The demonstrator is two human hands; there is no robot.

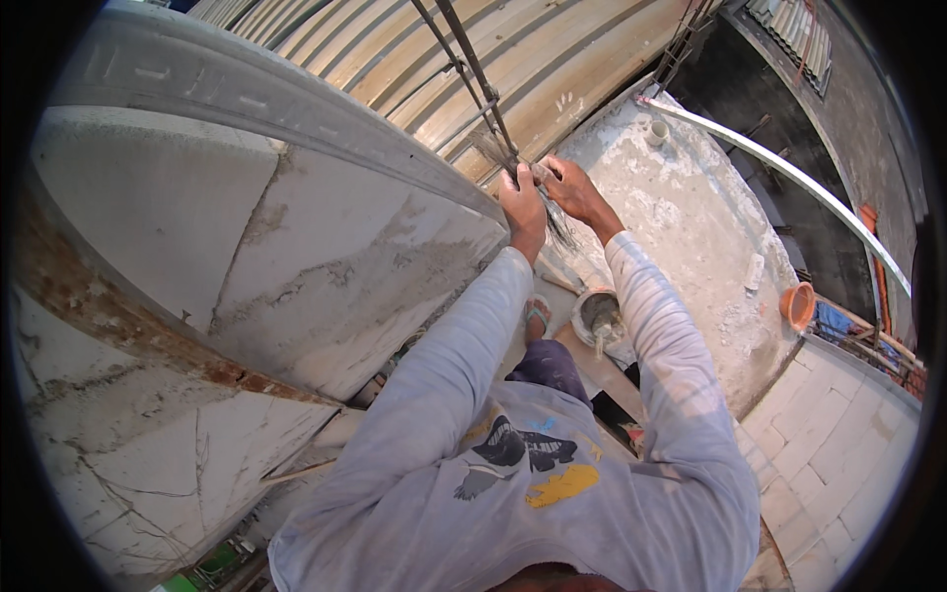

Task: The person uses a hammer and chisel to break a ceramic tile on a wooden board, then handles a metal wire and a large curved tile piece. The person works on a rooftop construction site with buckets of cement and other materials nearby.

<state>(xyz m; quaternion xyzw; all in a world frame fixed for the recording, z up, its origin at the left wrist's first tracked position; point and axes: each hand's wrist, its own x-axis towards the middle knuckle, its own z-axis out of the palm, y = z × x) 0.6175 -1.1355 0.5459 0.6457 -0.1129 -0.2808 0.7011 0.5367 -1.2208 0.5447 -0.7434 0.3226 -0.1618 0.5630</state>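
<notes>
- A worker's left hand (524, 209) clasps thin dark strands (498, 155), fingers curled, near far metal rods (490, 95).
- Just right, the right hand (580, 194) bends its fingers; their hold is unclear.

Brt. outdoor daylight, exp. OK overall. Concrete floor (691, 257) v. pale, nearly washed out in spots. Metal sheets (355, 49) warm-lit, dk. bands of shade btwn. ridges. Wall (365, 237) at L in softer, greyer light. Area upper R dk., little detail. Soft shadows in folds of shirt (414, 513). Strong fisheye: beam (296, 113) & white pole (838, 203) bend twd. rim, corners blk. L hand (525, 209), R hand (580, 192) fairly sharp; thin wires (560, 231) fuzzy, strands hard to separate.
</notes>
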